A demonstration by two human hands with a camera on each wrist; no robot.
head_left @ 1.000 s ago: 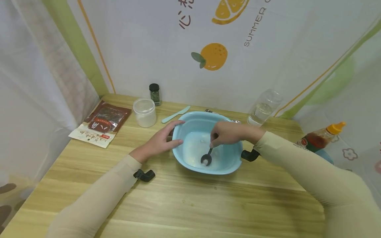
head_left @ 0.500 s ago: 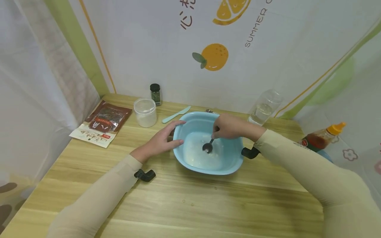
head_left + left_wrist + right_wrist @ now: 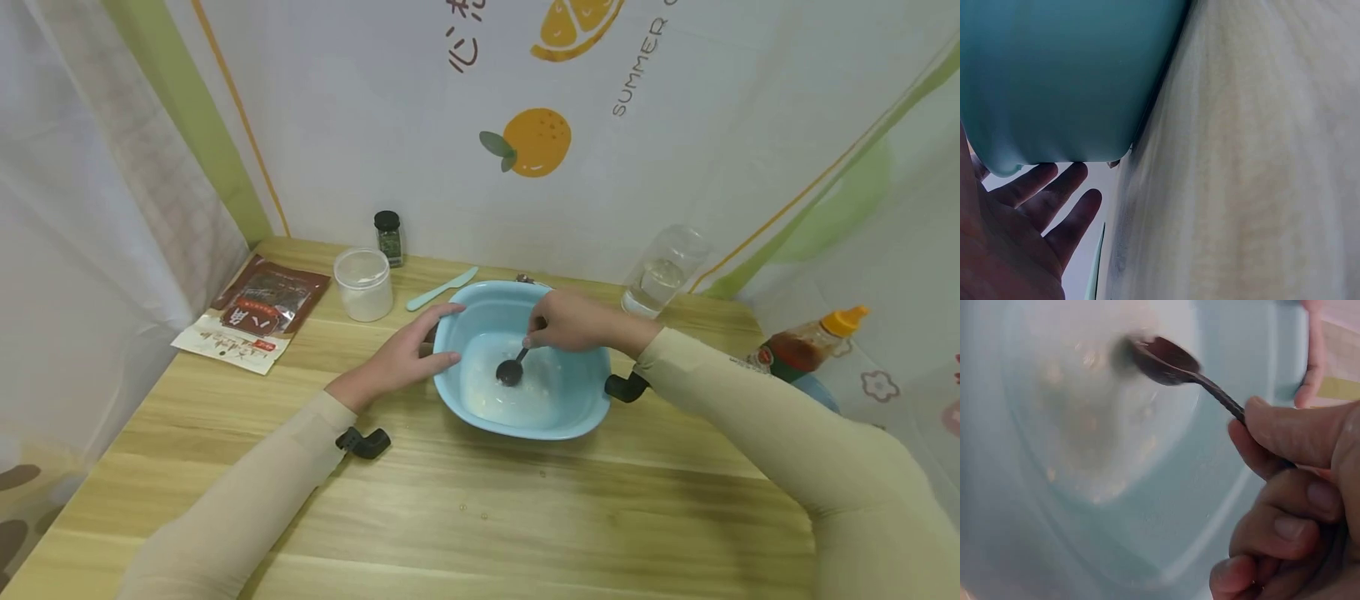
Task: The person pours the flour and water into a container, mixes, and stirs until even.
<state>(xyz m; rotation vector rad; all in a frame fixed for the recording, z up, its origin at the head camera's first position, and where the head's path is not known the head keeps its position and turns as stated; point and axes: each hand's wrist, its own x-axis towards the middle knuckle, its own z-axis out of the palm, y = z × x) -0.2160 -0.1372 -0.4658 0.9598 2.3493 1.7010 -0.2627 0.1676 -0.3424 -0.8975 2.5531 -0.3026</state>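
A light blue basin holding cloudy whitish liquid stands on the wooden table. My left hand holds its left side. Thumb and index finger reach over the rim, while other fingers extend along the outer wall below it. My right hand reaches over the basin and pinches the thin handle of a dark spoon between thumb and fingers. In the right wrist view the spoon's bowl is down at the liquid, where small pale bits show.
Left of the basin lie a brown packet, a lidded jar of white powder, a small black-capped jar and a pale green knife. Back right stand a clear liquid container and an orange-capped sauce bottle.
The spoon has swept through the basin, from the near side toward the back, then leftward. My right hand moves with it; my left hand stays on the basin's side.
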